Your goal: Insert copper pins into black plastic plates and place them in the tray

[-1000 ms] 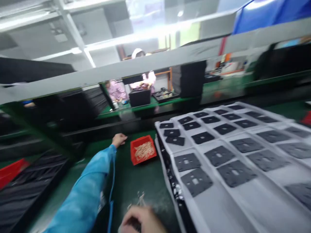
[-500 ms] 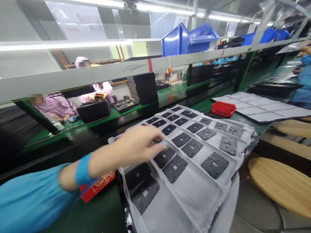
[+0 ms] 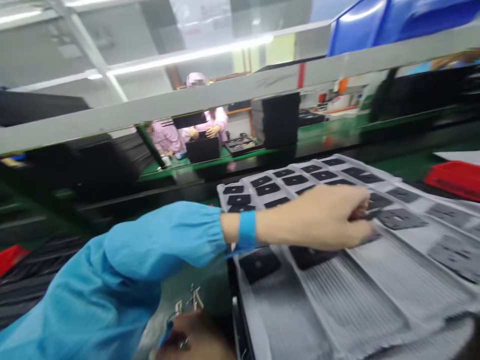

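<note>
My left hand [image 3: 343,217] reaches from the left across a grey-white compartmented tray [image 3: 378,295]. Its thumb and fingers are pinched together on what looks like the edge of a black plate [image 3: 375,214]; blur hides the exact grip. Flat black plates with cut-outs, such as this one [image 3: 259,264], lie in several of the tray's compartments. Low in the view, below the blue sleeve, my right hand [image 3: 204,337] is blurred and partly cut off. Its fingers curl round something small with a shiny spot. Just above it are small metal pieces [image 3: 195,298].
A red bin [image 3: 455,179] sits beyond the tray at the right. Another red object [image 3: 12,259] lies at far left. A grey rail [image 3: 240,95] crosses above the bench, with a blue bin [image 3: 397,25] on it. Two people in pink work across the line.
The view has swung left. My left hand has moved right across the tray, its fingers now closed in a pinch. My right hand has come into view at the bottom.
</note>
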A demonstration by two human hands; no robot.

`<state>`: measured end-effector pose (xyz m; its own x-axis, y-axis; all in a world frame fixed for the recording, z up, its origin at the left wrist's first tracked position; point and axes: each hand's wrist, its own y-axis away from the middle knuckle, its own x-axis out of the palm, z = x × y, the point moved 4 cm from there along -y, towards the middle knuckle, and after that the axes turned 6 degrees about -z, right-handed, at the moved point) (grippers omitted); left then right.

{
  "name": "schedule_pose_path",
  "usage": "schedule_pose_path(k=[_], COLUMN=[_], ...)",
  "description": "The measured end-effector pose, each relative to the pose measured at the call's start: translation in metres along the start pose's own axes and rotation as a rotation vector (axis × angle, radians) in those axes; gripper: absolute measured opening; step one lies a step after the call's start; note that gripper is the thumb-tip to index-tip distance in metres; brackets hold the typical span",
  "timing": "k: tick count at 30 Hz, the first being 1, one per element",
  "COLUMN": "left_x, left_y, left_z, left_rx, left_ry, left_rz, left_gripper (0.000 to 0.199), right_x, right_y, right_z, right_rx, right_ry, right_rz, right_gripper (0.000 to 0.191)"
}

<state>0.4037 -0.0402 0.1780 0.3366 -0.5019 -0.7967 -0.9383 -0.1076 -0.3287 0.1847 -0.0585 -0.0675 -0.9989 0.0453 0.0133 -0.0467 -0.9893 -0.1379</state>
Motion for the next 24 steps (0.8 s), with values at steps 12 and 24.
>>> schedule_pose_path(k=[12, 24], left_x=[-0.114, 0.016], left_y=[0.303, 0.405], left_z=[0.083, 0.101], left_rx=[-0.776, -0.913], left_ry=[-0.359, -0.289], left_rz=[-0.506, -0.301], left_gripper=[0.027, 0.019], right_x=[-0.021, -0.044], right_y=[0.001, 0.000], right_z=[0.005, 0.004], right_rx=[0.024, 0.071], right_ry=[-0.190, -0.444], right_rz=[-0.142, -0.380], right_gripper=[0.053, 0.033])
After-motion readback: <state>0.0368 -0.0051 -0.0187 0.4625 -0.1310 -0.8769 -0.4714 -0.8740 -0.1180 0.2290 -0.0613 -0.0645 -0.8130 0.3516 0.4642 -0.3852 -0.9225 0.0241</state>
